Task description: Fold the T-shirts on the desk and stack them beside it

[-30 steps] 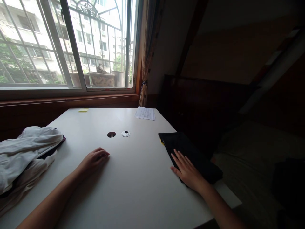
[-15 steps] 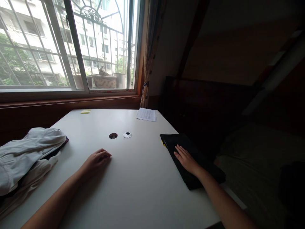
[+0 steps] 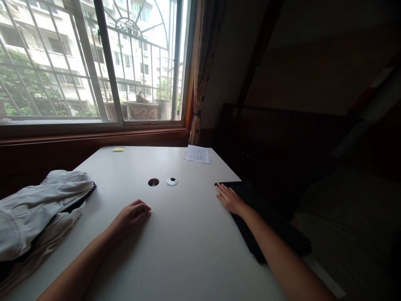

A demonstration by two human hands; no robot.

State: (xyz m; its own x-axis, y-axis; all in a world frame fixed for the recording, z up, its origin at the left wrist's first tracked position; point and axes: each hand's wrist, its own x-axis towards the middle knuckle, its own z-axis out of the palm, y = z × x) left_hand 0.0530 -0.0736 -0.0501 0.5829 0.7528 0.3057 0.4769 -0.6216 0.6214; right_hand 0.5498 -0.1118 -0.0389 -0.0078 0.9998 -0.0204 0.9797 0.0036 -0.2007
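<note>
White, smooth tabletop [image 3: 188, 251]: at two o'clock, right hand [image 3: 231, 200] lies flat, fingers outstretched, on folded black cloth [image 3: 274, 219]; left hand [image 3: 133, 214], nine o'clock, rests loosely curled.

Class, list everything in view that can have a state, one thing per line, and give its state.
Left hand: fingers loosely curled
Right hand: palm down, fingers extended
Black cloth: folded, partly under the right hand
Clothes: heaped, crumpled
Round hole: uncovered
White disc: lying beside the hole
Papers: overlapping
Curtain: gathered, tied
</note>
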